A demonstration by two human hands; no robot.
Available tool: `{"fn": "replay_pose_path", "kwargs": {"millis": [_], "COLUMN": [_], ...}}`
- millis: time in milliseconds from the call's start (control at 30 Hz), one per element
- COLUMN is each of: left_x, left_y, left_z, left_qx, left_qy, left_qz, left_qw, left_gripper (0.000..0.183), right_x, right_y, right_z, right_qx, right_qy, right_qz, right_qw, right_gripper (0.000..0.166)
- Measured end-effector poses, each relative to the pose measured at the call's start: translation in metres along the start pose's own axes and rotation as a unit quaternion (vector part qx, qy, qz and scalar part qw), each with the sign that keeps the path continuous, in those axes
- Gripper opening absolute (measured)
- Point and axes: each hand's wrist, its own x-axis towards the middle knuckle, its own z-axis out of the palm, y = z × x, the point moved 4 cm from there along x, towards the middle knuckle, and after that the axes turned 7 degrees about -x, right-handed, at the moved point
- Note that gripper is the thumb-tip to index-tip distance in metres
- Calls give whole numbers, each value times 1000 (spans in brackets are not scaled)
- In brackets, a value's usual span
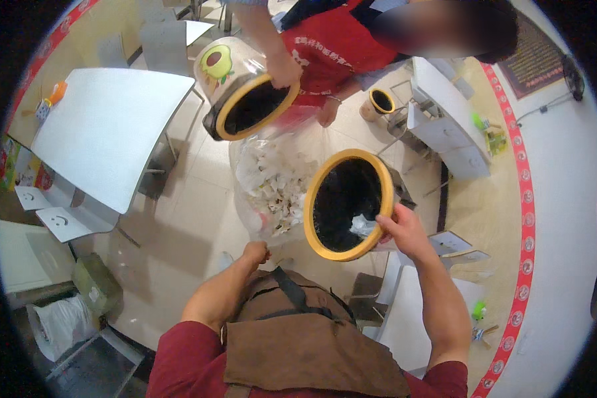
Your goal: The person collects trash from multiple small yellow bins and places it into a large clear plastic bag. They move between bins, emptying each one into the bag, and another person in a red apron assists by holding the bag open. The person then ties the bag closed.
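My right hand (pixel 402 230) grips the yellow rim of a trash bin (pixel 349 253), which tilts so that its black liner (pixel 346 194) faces me. Inside the liner lies a crumpled white tissue (pixel 362 225). Down at the left, my left hand (pixel 256 252) is closed on the near edge of a large clear plastic bag (pixel 239 174). Crumpled white waste paper (pixel 278 194) fills much of that bag, which stands on the floor between me and a co-worker.
A co-worker in a red apron (pixel 323 54) tips a second bin (pixel 234 69) with an avocado picture over the bag. Another bin (pixel 370 112) stands behind. White tables (pixel 119 129) with chairs (pixel 79 216) flank both sides. A green box (pixel 97 283) sits at the lower left.
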Motion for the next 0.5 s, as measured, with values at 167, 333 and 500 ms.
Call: {"fn": "replay_pose_path", "kwargs": {"millis": [167, 333, 500], "left_x": [-5, 11, 21], "left_y": [0, -8, 1], "left_z": [14, -1, 10], "left_qx": [-3, 3, 25], "left_qy": [-26, -29, -59], "left_qz": [-14, 7, 28], "left_qw": [1000, 1000, 998], "left_gripper": [23, 25, 26], "right_x": [83, 109, 157], "right_y": [-42, -110, -78], "right_z": [58, 142, 156], "right_qx": [-241, -402, -529], "right_qy": [-22, 13, 1], "right_qz": [35, -114, -93], "right_qw": [970, 909, 843], "right_gripper": [29, 33, 32]}}
